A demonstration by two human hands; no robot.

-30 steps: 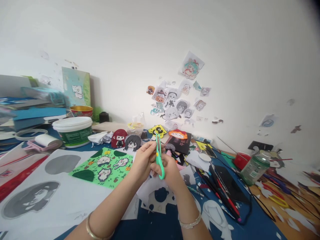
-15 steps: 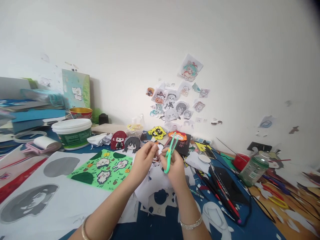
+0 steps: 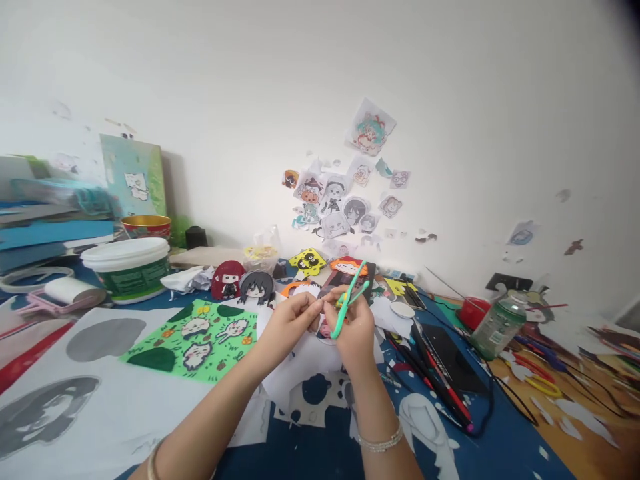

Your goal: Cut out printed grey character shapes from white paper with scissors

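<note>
Green scissors [image 3: 342,308] rest in my right hand [image 3: 354,328], their two green arms spread and pointing up and away. That hand's thumb and fingertips are pinched against those of my left hand [image 3: 294,319]. Whatever the left fingers grip is too small or hidden to make out. Just behind the fingertips shows a paper cutout [image 3: 305,289] with white and orange parts, partly covered by the hands. Beneath the hands lies a cut white sheet [image 3: 295,360], and below it a scrap with round holes [image 3: 316,412].
A green decorated sheet [image 3: 200,340] lies left of my hands, by a white-lidded tub [image 3: 127,267]. To the right are several pens [image 3: 443,383], a clear green-tinted bottle [image 3: 500,327] and yellow-and-red scissors [image 3: 543,381]. Drawings [image 3: 371,127] stick to the wall.
The view has turned slightly right. My hands have come together at the fingertips, and the scissors have tilted further to the right. More of the white-and-orange cutout shows behind them.
</note>
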